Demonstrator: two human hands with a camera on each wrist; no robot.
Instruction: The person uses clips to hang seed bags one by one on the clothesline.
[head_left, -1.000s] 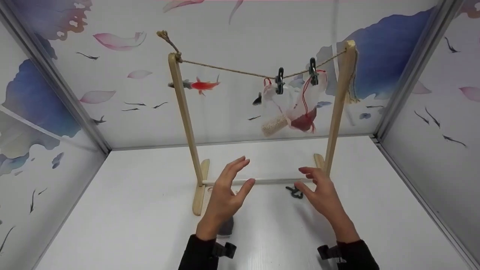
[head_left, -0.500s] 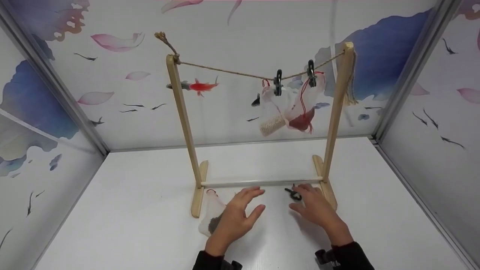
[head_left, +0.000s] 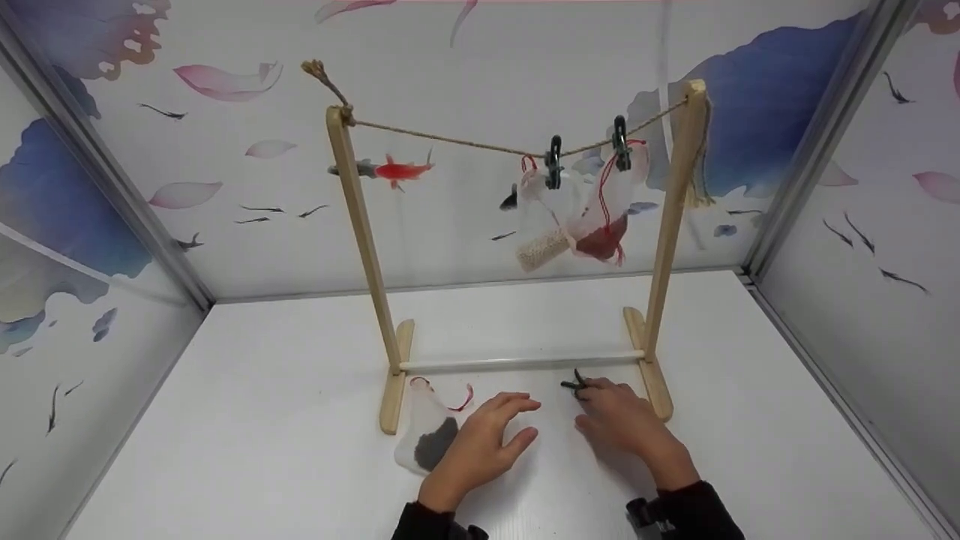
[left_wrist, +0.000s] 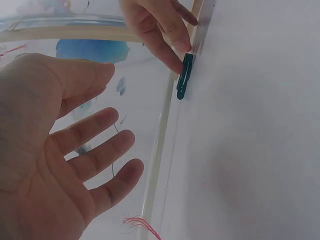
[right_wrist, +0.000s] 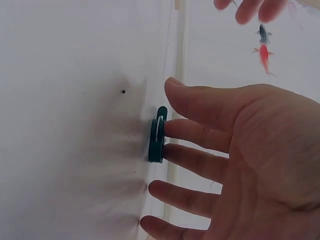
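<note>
A dark green clip [head_left: 574, 383] lies on the table near the rack's bottom bar. My right hand [head_left: 630, 421] reaches over it; in the right wrist view the index and middle fingertips touch the clip [right_wrist: 157, 136], while the thumb stands apart from it. Beside the rack's left foot lies a sheer drawstring bag [head_left: 433, 444] with dark grey contents and a red cord. My left hand [head_left: 491, 442] hovers with spread, relaxed fingers at the bag's right, partly covering it, and holds nothing. In the left wrist view its palm and fingers show bare.
A wooden rack [head_left: 365, 240] carries a sagging rope [head_left: 450, 140]. Two dark clips hold sheer bags on it: one bag with beige contents [head_left: 545, 250], another with dark red contents [head_left: 604, 237]. Printed walls [head_left: 480, 67] enclose the white table [head_left: 262, 420].
Both hands have come down toward the table. The right hand has reached the loose clip, which has turned slightly. The left hand has shifted right, uncovering more of the grey-filled bag.
</note>
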